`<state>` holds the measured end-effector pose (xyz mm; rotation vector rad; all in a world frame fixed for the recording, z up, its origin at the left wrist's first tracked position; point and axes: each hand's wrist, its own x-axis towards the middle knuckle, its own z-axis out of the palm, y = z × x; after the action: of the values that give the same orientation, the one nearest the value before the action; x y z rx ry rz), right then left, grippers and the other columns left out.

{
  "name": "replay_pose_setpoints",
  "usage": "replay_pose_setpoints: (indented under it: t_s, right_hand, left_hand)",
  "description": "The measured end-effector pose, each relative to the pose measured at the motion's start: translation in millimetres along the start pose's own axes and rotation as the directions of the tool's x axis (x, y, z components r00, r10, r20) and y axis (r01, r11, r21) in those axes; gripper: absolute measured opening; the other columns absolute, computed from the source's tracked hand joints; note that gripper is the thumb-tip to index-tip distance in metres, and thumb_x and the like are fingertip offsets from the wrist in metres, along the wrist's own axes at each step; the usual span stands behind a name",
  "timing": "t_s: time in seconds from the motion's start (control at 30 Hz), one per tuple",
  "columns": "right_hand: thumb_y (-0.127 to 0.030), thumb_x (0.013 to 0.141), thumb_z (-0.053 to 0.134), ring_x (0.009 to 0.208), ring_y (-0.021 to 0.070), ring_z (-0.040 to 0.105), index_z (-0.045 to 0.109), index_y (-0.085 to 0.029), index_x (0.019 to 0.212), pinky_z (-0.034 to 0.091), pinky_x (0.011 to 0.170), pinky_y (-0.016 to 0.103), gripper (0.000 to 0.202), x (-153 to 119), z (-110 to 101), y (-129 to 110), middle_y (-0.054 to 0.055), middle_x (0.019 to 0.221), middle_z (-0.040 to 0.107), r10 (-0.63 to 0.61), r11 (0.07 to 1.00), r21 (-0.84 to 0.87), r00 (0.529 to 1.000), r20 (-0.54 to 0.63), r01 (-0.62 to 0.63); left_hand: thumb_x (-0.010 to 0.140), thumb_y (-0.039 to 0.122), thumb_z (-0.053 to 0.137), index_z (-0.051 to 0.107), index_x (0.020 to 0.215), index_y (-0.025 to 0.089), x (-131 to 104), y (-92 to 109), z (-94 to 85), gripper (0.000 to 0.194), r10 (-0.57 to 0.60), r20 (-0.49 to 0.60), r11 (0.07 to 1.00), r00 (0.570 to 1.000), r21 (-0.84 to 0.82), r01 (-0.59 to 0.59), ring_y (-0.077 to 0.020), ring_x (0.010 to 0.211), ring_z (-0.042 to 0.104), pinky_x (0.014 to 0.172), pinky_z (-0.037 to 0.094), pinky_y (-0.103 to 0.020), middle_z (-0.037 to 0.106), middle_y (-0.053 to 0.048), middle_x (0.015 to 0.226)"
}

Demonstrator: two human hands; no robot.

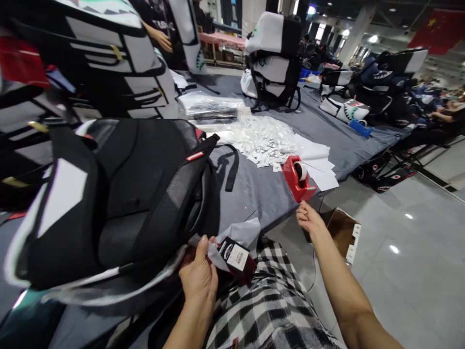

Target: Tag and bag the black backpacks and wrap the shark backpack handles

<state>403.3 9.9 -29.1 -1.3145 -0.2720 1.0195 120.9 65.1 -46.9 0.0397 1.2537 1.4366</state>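
Note:
A black backpack (145,174) lies on the table with its padded back and straps upward. At its near edge my left hand (201,271) is closed, thumb on top, around a piece of thin whitish wrapping (249,230). Beside those fingers hangs a black and red hang tag (238,257) with a white barcode label. My right hand (308,218) is closed just in front of a red tape dispenser (297,182) at the table edge. Its fingertips are pinched together, and whatever may be between them is too small to make out.
Behind the dispenser lie a heap of small white papers (269,140) and white sheets (316,160). Stacked bags (274,58) stand farther back, with more bags (119,53) at left. A cardboard box (343,232) is on the floor. Another person's hand (162,39) shows at the top.

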Motion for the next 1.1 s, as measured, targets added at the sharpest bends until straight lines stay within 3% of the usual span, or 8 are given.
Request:
replay_pose_setpoints:
  t_s: [0.1, 0.23, 0.3, 0.37, 0.53, 0.73, 0.93, 1.1]
  right_hand:
    - [-0.049, 0.076, 0.078, 0.044, 0.005, 0.019, 0.043, -0.022, 0.071, 0.016, 0.038, 0.016, 0.044, -32, 62, 29, -0.011, 0.055, 0.033, 0.145, 0.985, -0.139, 0.92, 0.363, -0.101]
    - [-0.056, 0.09, 0.063, 0.058, 0.009, 0.041, 0.054, -0.02, 0.079, 0.034, 0.054, 0.021, 0.039, -62, 139, 32, -0.005, 0.065, 0.048, 0.094, 0.85, -0.336, 0.511, 0.854, 0.405]
    - [-0.051, 0.096, 0.056, 0.066, 0.0108, 0.046, 0.057, -0.019, 0.079, 0.036, 0.062, 0.023, 0.036, -59, 168, 28, -0.002, 0.071, 0.052, 0.059, 0.671, -0.276, 0.321, 0.945, 0.688]
    - [-0.044, 0.1, 0.05, 0.067, 0.0114, 0.046, 0.057, -0.019, 0.081, 0.034, 0.064, 0.023, 0.033, -50, 189, 28, -0.002, 0.072, 0.054, 0.106, 0.471, -0.234, 0.209, 0.972, 0.85]
    - [-0.029, 0.099, 0.05, 0.068, 0.0131, 0.053, 0.061, -0.021, 0.088, 0.028, 0.06, 0.024, 0.017, -41, 205, 37, 0.001, 0.081, 0.063, 0.192, -0.055, -0.291, 0.296, 0.936, 0.955]
    - [-0.024, 0.097, 0.054, 0.079, 0.0166, 0.063, 0.066, -0.023, 0.096, 0.023, 0.058, 0.027, 0.013, -57, 213, 37, 0.004, 0.092, 0.07, 0.209, -0.413, -0.331, 0.443, 0.872, 0.848]
    - [-0.021, 0.094, 0.057, 0.08, 0.0168, 0.064, 0.067, -0.022, 0.093, 0.025, 0.059, 0.027, 0.01, -56, 211, 40, 0.004, 0.09, 0.072, 0.162, -0.384, -0.361, 0.447, 0.88, 0.85]
    - [-0.025, 0.095, 0.059, 0.079, 0.0161, 0.064, 0.066, -0.021, 0.089, 0.032, 0.065, 0.024, 0.01, -43, 202, 43, 0.003, 0.087, 0.073, 0.13, -0.133, -0.436, 0.452, 0.883, 0.89]
  left_hand:
    - [0.055, 0.016, 0.087, 0.066, 0.078, 0.014, -3, -4, 0.5, 0.032, 0.018, 0.016, 0.999, 1.0, -0.028, -0.017, -0.0127, 0.06, 0.067, 0.063, 0.059, -0.026, 0.068, 0.002, 0.07]
    - [0.047, 0.03, 0.092, 0.067, 0.078, 0.014, -3, -8, 2.2, 0.043, 0.11, 0.11, 0.993, 0.988, -0.06, -0.104, -0.0145, 0.064, 0.067, 0.069, 0.055, -0.029, 0.07, 0.0, 0.072]
    - [0.047, 0.035, 0.093, 0.069, 0.079, 0.014, 0, -9, 2.4, 0.046, 0.177, 0.124, 0.983, 0.976, -0.081, -0.167, -0.017, 0.072, 0.069, 0.076, 0.054, -0.03, 0.073, -0.003, 0.079]
    - [0.048, 0.039, 0.092, 0.07, 0.079, 0.013, 3, -9, 2.1, 0.046, 0.213, 0.137, 0.974, 0.967, -0.103, -0.2, -0.02, 0.08, 0.07, 0.08, 0.053, -0.032, 0.075, -0.006, 0.084]
    - [0.054, 0.032, 0.086, 0.074, 0.083, 0.014, 7, -11, 1.3, 0.037, 0.263, 0.163, 0.962, 0.951, -0.113, -0.247, -0.0238, 0.092, 0.071, 0.091, 0.051, -0.035, 0.077, -0.009, 0.092]
    - [0.057, 0.029, 0.082, 0.074, 0.082, 0.014, 6, -8, -3.2, 0.03, 0.257, 0.184, 0.966, 0.949, -0.052, -0.252, -0.0242, 0.092, 0.07, 0.091, 0.051, -0.035, 0.077, -0.008, 0.09]
    - [0.063, 0.042, 0.085, 0.075, 0.094, 0.012, 0, -8, -10.6, 0.044, 0.16, 0.286, 0.983, 0.945, -0.133, -0.126, -0.0235, 0.092, 0.071, 0.092, 0.052, -0.036, 0.077, -0.009, 0.098]
    - [0.06, 0.048, 0.088, 0.076, 0.091, 0.014, 10, -14, -10.8, 0.048, 0.143, 0.164, 0.986, 0.976, -0.106, -0.127, -0.0251, 0.098, 0.071, 0.096, 0.051, -0.039, 0.077, -0.012, 0.101]
